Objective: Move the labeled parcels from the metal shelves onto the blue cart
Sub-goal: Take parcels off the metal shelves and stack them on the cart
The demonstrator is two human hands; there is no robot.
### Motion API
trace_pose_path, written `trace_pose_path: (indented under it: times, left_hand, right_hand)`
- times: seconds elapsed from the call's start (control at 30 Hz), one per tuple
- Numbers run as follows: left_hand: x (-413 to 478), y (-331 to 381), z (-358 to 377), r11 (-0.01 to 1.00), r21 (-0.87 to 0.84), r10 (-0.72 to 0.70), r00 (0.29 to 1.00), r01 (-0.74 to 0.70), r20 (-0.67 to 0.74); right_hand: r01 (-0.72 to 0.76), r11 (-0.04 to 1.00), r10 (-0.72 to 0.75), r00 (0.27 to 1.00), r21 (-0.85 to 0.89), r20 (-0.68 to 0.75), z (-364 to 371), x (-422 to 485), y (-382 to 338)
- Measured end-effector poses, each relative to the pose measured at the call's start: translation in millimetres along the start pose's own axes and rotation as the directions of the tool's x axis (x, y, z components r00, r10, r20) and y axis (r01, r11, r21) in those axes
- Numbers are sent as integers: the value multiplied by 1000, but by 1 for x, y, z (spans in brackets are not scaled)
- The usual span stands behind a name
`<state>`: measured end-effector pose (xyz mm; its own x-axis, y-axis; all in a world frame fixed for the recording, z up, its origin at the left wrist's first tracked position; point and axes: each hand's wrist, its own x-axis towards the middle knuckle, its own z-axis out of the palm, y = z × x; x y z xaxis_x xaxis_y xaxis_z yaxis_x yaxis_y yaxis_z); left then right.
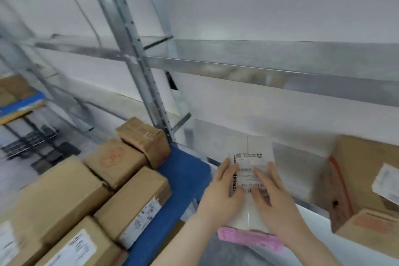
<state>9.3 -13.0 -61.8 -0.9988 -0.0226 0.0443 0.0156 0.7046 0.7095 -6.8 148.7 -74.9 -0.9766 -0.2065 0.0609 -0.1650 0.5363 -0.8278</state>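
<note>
A white labeled parcel (250, 157) lies on the metal shelf (306, 157) in front of me. My left hand (218, 192) lies on its left side with fingers spread along the edge. On its right side my right hand (274, 198) rests flat over the shipping label. A pink packet (248, 238) sticks out from under the white parcel. The blue cart (183, 170) stands at lower left, loaded with several brown cardboard parcels (133, 201). Whether the fingers curl under the parcel is hidden.
Two brown cardboard boxes (362, 181) sit on the same shelf at the right. A slotted metal upright (138, 58) rises between cart and shelf, and an upper shelf beam (280, 71) runs overhead. More boxes (15, 93) are stacked on a rack at far left.
</note>
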Motion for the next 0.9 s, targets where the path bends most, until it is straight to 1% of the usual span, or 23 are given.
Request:
trace_pose_path:
  times: [0.1,0.17,0.23,0.33,0.47,0.57,0.67,0.8,0.9]
  left_hand:
    - [-48,-13,-58,989,47,-127,975,138,-180]
    - [-83,-26,-103,973,61,-194,935,221,-296]
    - [-122,-41,-148,950,63,-254,878,304,-405]
    - [-194,-66,-214,914,51,-309,772,403,-556]
    - [-294,-106,-290,869,16,-336,616,494,-713]
    - [-359,-146,-336,828,-31,-378,518,559,-767]
    - [-410,-190,-370,786,-80,-431,450,613,-782]
    - [-455,-246,-393,731,-142,-513,399,667,-760]
    - [-468,-278,-389,706,-194,-581,401,681,-708]
  right_hand:
    - [154,988,-150,977,-16,152,35,0,-51]
    - [259,966,-248,933,-6,260,68,1,-96]
    - [351,935,-344,872,46,348,105,-8,-144]
    - [481,860,-502,744,168,442,164,-38,-219]
    - [603,736,-661,542,308,519,253,-90,-311]
    - [628,679,-711,434,380,553,321,-130,-368]
    - [612,667,-716,370,425,592,387,-165,-405]
    - [565,709,-659,318,422,681,461,-196,-421]
    - [551,745,-605,321,376,729,494,-207,-411]
